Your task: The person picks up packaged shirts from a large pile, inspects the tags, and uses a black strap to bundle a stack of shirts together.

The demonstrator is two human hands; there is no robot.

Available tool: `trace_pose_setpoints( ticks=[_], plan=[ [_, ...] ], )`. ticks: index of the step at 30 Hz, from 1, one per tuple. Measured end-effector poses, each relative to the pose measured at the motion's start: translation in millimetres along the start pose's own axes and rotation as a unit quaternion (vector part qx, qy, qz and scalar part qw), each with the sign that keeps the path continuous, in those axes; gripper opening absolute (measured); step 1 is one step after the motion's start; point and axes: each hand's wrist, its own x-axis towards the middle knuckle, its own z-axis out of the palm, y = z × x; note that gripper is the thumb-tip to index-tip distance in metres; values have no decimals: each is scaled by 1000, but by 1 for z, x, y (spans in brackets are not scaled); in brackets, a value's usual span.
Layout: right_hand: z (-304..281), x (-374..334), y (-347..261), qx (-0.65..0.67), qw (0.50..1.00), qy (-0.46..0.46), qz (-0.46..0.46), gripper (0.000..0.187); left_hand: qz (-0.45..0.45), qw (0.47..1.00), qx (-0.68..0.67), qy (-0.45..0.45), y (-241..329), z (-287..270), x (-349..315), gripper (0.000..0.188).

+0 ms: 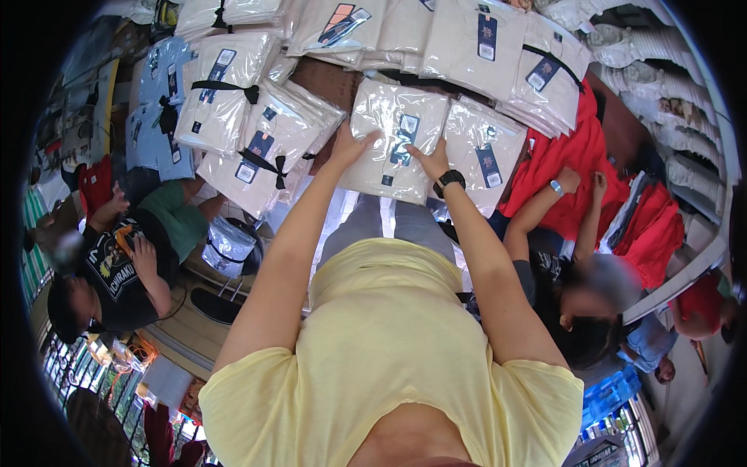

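Observation:
Between my two hands is a folded cream garment in a clear plastic bag point(381, 109), with a dark blue tag on its front. My left hand point(352, 148) grips its left side, thumb on top and the fingers partly hidden by the edge. On the opposite side my right hand point(433, 162) has its thumb over the bag near the tag, the fingers at the edge. Another bagged cream garment point(481, 144) lies just right of that hand. Left of my left hand sit stacked bagged garments point(268, 140), some tied with black bands.
More bagged stacks point(475, 47) line the far side of the brown table point(323, 84). Light blue bagged garments point(159, 117) lie far left. Red cloth point(572, 163) is heaped at right, near a seated person point(545, 233). Another person point(128, 257) sits at left.

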Motion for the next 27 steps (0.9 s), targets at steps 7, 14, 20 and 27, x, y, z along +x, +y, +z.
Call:
trace_pose_setpoints(
  ticks=[7, 14, 20, 27],
  plan=[
    [0, 6, -11, -21, 1000, 5, 5, 100, 13, 1000, -11, 22, -3, 14, -12, 85],
    [-7, 23, 3, -90, 993, -6, 75, 103, -27, 991, 86, 96, 28, 17, -27, 99],
    [-2, -10, -42, -222, 974, 43, 33, 99, 185, 958, 128, 179, 39, -11, -87, 65],
    [11, -35, -67, -395, 912, 104, -37, 95, 279, 813, 78, 506, 58, -188, -155, 22]
  ],
)
